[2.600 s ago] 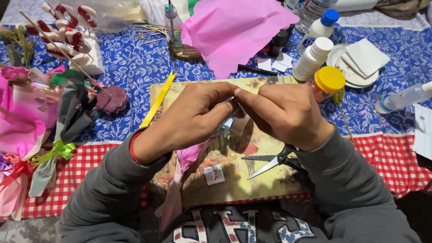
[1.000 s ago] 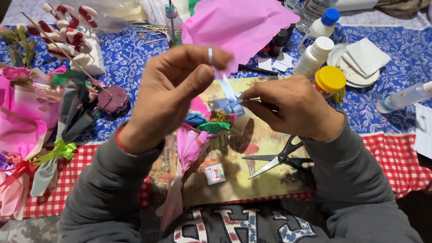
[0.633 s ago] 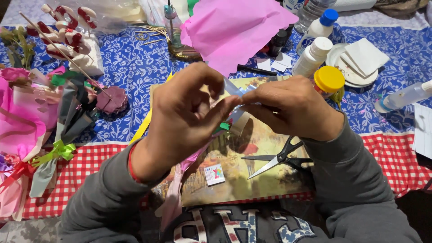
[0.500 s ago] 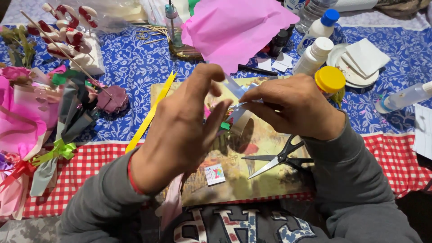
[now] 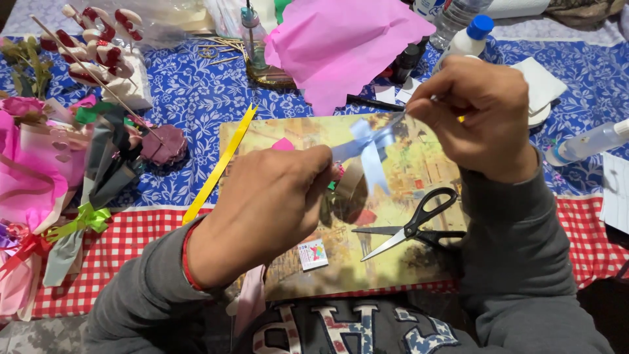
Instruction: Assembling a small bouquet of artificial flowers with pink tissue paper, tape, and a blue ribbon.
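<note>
A light blue ribbon [image 5: 367,145] is stretched between my two hands, with a bow knot in its middle and a tail hanging down. My left hand [image 5: 272,203] pinches its left end low over the picture board [image 5: 386,262], and also seems to hold a small wrapped item that the fingers mostly hide. My right hand [image 5: 475,111] pinches the ribbon's right end higher up, near the board's far right corner.
Black-handled scissors [image 5: 413,229] lie open on the board beside a small card [image 5: 313,254]. A yellow ribbon strip [image 5: 219,167] runs along the board's left edge. Pink tissue paper [image 5: 347,42], white bottles [image 5: 468,39] and wrapped bouquets [image 5: 39,196] crowd the blue and red cloths.
My hands have drawn apart, the right one rising to the far right and the left dropping, so the blue ribbon is now pulled taut with its bow showing between them.
</note>
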